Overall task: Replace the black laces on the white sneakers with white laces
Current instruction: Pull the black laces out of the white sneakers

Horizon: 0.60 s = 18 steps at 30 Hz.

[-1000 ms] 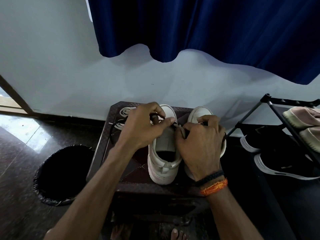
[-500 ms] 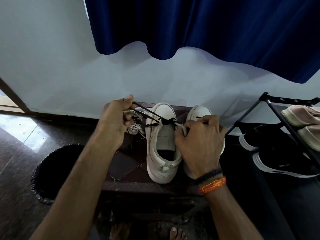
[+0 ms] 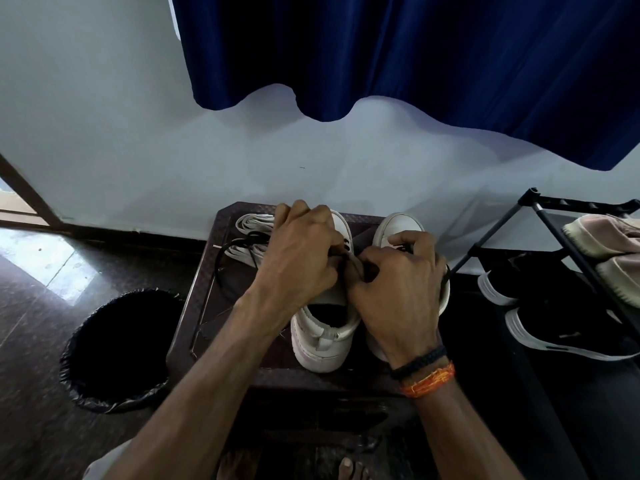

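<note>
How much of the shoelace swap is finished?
Done: none visibly; the white laces lie bundled on the stool. In hand: the left hand and right hand pinch the black lace on the left sneaker. Left: unlacing and relacing both sneakers.

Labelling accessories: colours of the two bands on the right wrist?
Wrist bands: one black, one orange, in the head view.

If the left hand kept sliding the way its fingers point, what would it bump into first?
The left hand lies over the near sneaker, fingers curled toward the right. Going on that way, it would probably meet the right hand first; they look almost touching already, though depth is hard to judge.
</note>
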Available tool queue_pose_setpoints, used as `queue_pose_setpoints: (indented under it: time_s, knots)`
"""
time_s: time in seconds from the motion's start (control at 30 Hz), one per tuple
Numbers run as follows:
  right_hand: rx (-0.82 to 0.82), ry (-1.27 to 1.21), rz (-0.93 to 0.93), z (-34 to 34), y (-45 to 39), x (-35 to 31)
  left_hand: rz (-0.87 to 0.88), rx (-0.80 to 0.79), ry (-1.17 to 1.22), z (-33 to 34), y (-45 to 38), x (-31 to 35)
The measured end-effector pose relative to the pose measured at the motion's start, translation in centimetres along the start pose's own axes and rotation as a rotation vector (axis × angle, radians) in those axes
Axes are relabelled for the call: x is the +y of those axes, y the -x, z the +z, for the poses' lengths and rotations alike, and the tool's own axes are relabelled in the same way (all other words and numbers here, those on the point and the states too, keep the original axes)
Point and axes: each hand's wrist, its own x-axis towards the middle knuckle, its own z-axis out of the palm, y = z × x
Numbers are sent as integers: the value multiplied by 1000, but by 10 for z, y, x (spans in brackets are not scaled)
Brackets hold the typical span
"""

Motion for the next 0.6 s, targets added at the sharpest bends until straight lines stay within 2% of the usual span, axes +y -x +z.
queue_pose_setpoints:
  time_s: [0.13, 0.3, 0.4, 0.5, 0.57, 0.6]
  knots:
    - [69, 77, -33, -1, 2, -5, -56, -2, 135, -4, 2, 1]
    - [91, 142, -17, -2, 3, -6, -237, 108, 411, -21, 5, -2]
    - [104, 143, 17, -1, 3, -7, -483, 199, 678, -41, 3, -15]
    - [105, 141, 45, 0, 5, -7, -755, 380, 894, -55, 8, -38]
    - [111, 127, 46, 1, 5, -7, -816, 435, 720, -54, 12, -48]
    - [115, 121, 44, 1, 5, -6, -775, 417, 569, -52, 13, -49]
